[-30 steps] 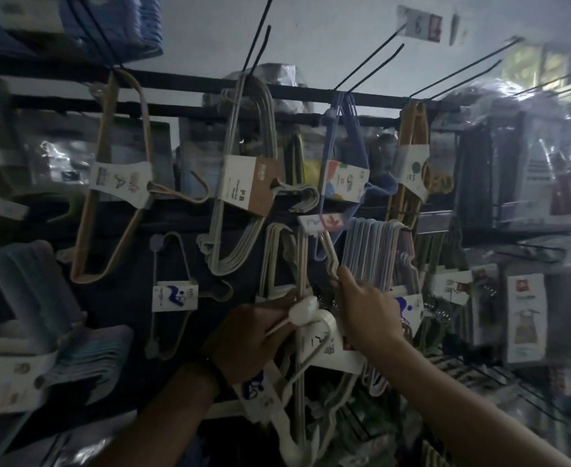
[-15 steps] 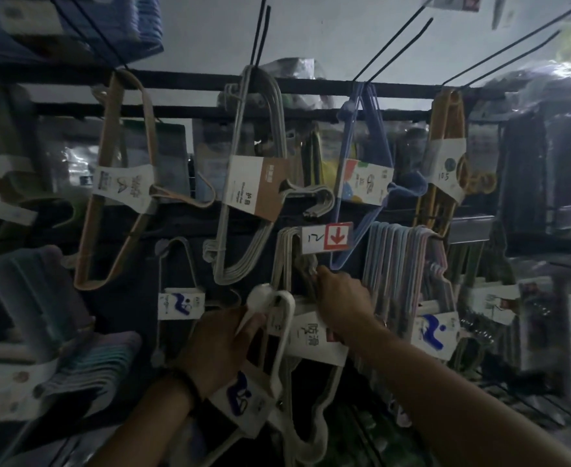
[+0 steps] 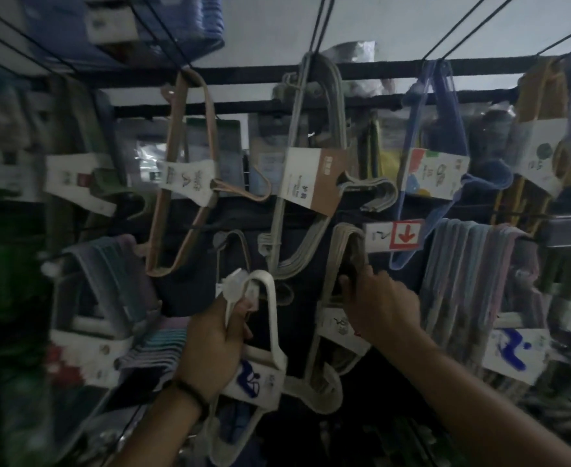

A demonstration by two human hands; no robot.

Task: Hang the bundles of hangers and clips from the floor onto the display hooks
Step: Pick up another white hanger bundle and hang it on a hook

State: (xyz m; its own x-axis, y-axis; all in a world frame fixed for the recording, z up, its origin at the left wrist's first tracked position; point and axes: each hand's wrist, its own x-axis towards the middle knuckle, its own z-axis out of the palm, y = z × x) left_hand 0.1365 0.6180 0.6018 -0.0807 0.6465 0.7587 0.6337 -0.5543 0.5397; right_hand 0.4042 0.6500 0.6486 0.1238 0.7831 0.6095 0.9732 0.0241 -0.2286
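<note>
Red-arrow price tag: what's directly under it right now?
The right hand, gripping the beige hanger bundle just left of the red-arrow price tag. A white label shows below the hand. The hook is covered, so whether the bundle sits on it is unclear.

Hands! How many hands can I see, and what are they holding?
2. The left hand grips a white hanger bundle low in the middle. The right hand grips a beige hanger bundle hanging just right of it. No other hands show.

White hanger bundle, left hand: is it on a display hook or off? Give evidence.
Off. The left hand grips the white hanger bundle; its curved top sits on no hook.
</note>
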